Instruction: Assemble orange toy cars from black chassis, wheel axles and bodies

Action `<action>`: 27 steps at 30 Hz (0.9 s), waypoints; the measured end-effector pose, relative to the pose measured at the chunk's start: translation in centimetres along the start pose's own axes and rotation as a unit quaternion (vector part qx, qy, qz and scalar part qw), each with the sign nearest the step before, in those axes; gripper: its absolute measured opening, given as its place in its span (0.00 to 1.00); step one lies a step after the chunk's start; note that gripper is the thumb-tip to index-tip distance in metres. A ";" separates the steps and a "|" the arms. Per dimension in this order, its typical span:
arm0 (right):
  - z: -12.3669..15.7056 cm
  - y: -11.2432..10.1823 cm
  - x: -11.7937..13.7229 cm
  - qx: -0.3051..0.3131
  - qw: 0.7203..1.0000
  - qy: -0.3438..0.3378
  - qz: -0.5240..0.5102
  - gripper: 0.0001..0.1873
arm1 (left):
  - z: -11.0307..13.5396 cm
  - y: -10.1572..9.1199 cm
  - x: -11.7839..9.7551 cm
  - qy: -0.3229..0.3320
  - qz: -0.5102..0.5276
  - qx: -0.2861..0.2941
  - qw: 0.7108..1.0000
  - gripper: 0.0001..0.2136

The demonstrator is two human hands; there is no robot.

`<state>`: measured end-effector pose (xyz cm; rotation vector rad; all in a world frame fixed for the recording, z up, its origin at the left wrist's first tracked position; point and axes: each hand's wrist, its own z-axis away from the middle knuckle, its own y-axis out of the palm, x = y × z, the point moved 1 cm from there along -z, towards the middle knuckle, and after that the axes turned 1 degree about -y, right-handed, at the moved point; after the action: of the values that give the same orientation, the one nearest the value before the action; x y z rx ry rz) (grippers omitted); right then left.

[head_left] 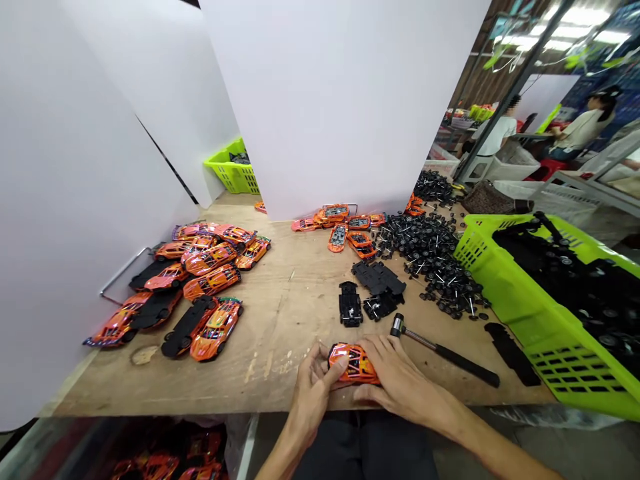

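Note:
An orange toy car [354,363] sits between my two hands at the front edge of the wooden table. My left hand [315,373] grips its left end, with the thumb on the car's top. Around the right end my right hand [387,370] is closed, its fingers over the far side and the thumb at the near side. Just beyond lie black toy car bases [350,305], some with wheels and axles fitted. A hammer [443,350] with a black handle rests to the right of my right hand. The car's underside is hidden.
Finished-looking orange cars [213,260] are piled at the left. Orange body shells [337,237] lie at the back, beside a heap of black wheels on axles [430,257]. A green crate [545,327] of black parts stands at right; white panels [330,107] rise behind.

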<state>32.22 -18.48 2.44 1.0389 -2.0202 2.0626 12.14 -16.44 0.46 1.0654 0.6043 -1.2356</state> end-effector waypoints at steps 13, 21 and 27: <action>1.1 0.3 -1.4 -0.127 0.935 0.091 -0.318 0.12 | -0.9 0.2 -0.8 0.167 -0.317 0.153 0.921 0.12; 0.9 1.0 -1.1 -0.173 0.912 0.109 -0.355 0.11 | -1.5 0.3 -1.4 0.298 -0.423 0.211 0.829 0.11; 1.1 1.7 -0.7 -0.209 0.912 0.094 -0.340 0.09 | -2.5 1.5 -0.2 0.407 -0.513 0.149 0.741 0.09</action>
<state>32.35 -19.40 0.48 1.1710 -1.5776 1.2544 13.94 -14.18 0.05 1.6354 1.9165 -1.8029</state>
